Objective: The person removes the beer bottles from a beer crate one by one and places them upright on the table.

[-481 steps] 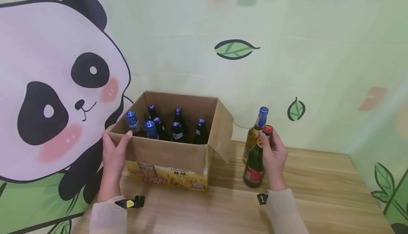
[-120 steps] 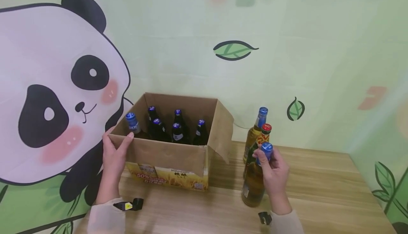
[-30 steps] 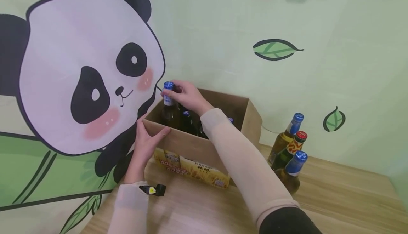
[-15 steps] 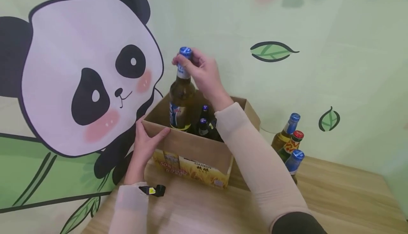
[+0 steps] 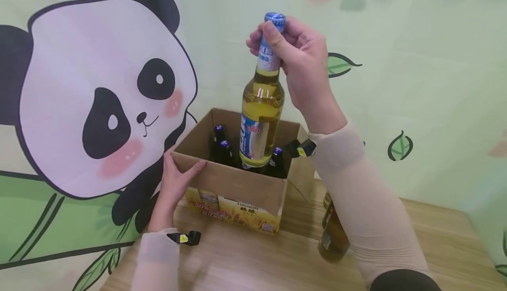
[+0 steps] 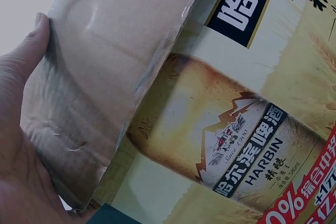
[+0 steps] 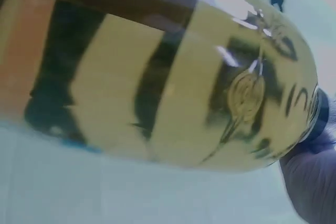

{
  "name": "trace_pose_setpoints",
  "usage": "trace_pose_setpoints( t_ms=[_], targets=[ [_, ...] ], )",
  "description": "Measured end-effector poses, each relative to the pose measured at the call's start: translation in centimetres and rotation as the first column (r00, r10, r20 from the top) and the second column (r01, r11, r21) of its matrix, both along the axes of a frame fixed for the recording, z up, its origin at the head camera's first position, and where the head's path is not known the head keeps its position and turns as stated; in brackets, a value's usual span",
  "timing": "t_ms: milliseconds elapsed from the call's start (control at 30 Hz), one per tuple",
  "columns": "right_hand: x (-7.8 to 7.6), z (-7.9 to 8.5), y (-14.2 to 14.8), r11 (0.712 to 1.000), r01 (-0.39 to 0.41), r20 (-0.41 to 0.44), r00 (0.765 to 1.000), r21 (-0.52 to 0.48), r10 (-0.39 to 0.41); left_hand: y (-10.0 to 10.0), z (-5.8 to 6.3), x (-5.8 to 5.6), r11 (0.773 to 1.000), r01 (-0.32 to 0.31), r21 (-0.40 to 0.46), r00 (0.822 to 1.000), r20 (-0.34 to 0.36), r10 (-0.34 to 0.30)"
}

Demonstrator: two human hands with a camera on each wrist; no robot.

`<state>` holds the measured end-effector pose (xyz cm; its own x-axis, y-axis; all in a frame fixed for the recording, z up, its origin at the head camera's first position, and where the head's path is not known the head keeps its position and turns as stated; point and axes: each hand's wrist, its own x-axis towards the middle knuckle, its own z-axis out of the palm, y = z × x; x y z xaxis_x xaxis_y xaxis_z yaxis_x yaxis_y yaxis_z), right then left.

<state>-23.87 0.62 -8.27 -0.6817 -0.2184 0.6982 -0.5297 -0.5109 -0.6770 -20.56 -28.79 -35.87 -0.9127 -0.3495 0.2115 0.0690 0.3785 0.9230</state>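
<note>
My right hand grips a clear glass beer bottle by its blue-wrapped neck, just below the cap. The bottle is nearly upright, its base level with the top of the cardboard beer box from this angle. Its yellow contents fill the right wrist view, where the bottle body lies across the frame. At the box's near left corner, my left hand grips the rim, thumb over the front edge. The left wrist view shows that thumb against the box's bare brown flap.
Several dark bottles with blue caps stand inside the box. On the wooden table, right of the box, a brown bottle and others are mostly hidden behind my right sleeve. A panda-print backdrop rises behind.
A green red-capped bottle and a blue-capped one were set down on the right earlier. Since then, my right hand has raised another bottle from the box's left side, moving up and right.
</note>
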Motion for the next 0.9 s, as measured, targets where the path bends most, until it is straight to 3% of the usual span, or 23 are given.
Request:
trace_pose_setpoints(
  t_ms=[167,400,767,900],
  targets=[
    [2.0,0.1,2.3,0.999,0.026,0.014,1.0,0.03,-0.027,-0.4,0.1,0.2,1.0,0.018,0.01,1.0,-0.005,-0.018],
    [4.1,-1.4,4.9,0.999,0.037,0.011,0.999,0.031,-0.038,-1.5,0.5,0.3,1.0,0.004,0.005,1.0,0.027,-0.004],
    [7.8,-5.9,8.8,0.989,0.132,-0.073,0.989,0.069,-0.127,-1.8,0.3,0.5,1.0,0.006,0.002,1.0,0.025,-0.006],
    [9.1,-8.3,10.5,0.994,0.102,-0.064,0.993,0.029,-0.1,-1.7,0.5,0.4,1.0,0.013,-0.004,0.999,0.032,-0.013]
  ],
)
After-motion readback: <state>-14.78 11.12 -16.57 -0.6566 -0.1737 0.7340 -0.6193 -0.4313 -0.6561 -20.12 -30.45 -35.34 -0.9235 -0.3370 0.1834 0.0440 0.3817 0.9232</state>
